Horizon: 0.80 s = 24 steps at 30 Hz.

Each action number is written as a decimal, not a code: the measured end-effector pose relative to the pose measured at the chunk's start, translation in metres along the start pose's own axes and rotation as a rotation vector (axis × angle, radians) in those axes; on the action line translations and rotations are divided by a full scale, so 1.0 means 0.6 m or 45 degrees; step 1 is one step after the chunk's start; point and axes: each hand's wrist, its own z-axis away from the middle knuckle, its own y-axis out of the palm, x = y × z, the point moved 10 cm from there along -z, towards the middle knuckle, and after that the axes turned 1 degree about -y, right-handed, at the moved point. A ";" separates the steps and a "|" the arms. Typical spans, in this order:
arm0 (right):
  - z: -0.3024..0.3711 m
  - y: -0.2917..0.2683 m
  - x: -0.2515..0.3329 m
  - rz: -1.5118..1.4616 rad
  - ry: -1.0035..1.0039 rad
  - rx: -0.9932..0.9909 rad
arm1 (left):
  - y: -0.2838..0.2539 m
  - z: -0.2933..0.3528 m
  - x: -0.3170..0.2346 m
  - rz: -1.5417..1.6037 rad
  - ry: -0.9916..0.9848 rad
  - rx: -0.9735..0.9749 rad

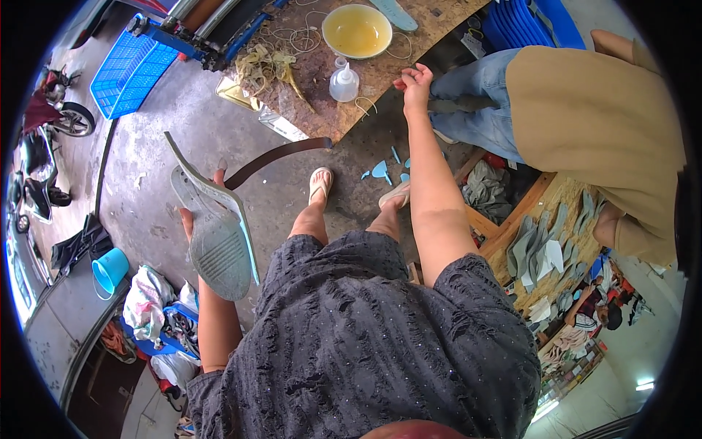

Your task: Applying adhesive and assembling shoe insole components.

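My left hand (187,221) is closed around a grey shoe sole (218,252), held upright to the left of my legs. A light blue layer runs along the sole's right edge. A dark brown curved strip (274,157) sticks out behind it towards the table; where it joins is hidden. Most of my left fingers are behind the sole. My right hand (415,86) is raised near the table's right edge, its fingers loosely bent and apart, with nothing visible in them. Nearest it on the table (329,121) stands a clear squeeze bottle (344,84).
A bowl of yellowish liquid (357,31), tangled string and a dried, yellowish heap (263,66) lie on the table. Light blue scraps (380,170) litter the floor. To the right, another person (585,110) stands by a board (504,263) with grey soles. A blue crate (135,69) is far left.
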 end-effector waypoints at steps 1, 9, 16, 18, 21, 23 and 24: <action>0.000 0.002 -0.001 -0.146 0.033 0.017 | 0.000 0.001 0.001 -0.013 -0.009 0.005; 0.051 0.058 0.009 -0.146 0.246 0.401 | 0.007 0.008 0.006 -0.045 0.020 -0.069; 0.063 0.053 0.031 -0.135 0.180 0.260 | -0.001 0.007 0.003 -0.043 -0.006 -0.060; 0.051 0.031 0.019 0.023 0.104 0.185 | 0.003 0.004 0.002 -0.080 0.010 -0.083; 0.048 0.010 0.023 0.230 0.035 0.040 | 0.001 0.005 -0.006 -0.089 0.011 -0.083; 0.054 -0.003 0.029 0.394 0.014 -0.066 | 0.007 0.008 -0.007 -0.059 -0.013 -0.055; 0.052 -0.009 0.022 0.393 0.014 -0.063 | 0.015 0.011 -0.012 -0.080 0.031 -0.070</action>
